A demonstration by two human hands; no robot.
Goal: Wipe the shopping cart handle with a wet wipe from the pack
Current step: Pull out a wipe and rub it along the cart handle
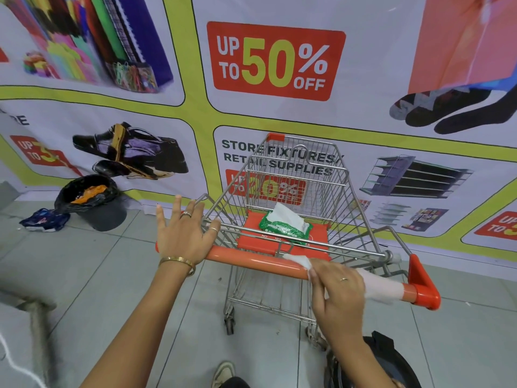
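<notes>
A metal shopping cart (302, 169) stands in front of me with an orange handle (251, 257) across its near end. My right hand (335, 287) presses a white wet wipe (380, 287) onto the right part of the handle; the wipe wraps the bar on both sides of the hand. My left hand (184, 231) rests its palm on the handle's left end, fingers spread and lifted. A green pack of wipes (282, 229) lies on the orange child seat (249, 239), a white sheet sticking out of its opening.
A printed sale banner (277, 63) covers the wall right behind the cart. A black bin (92, 200) lined with a bag stands on the tiled floor at the left, a dark blue wrapper (44, 219) beside it. A dark bag (383, 359) and my shoe (223, 373) are below.
</notes>
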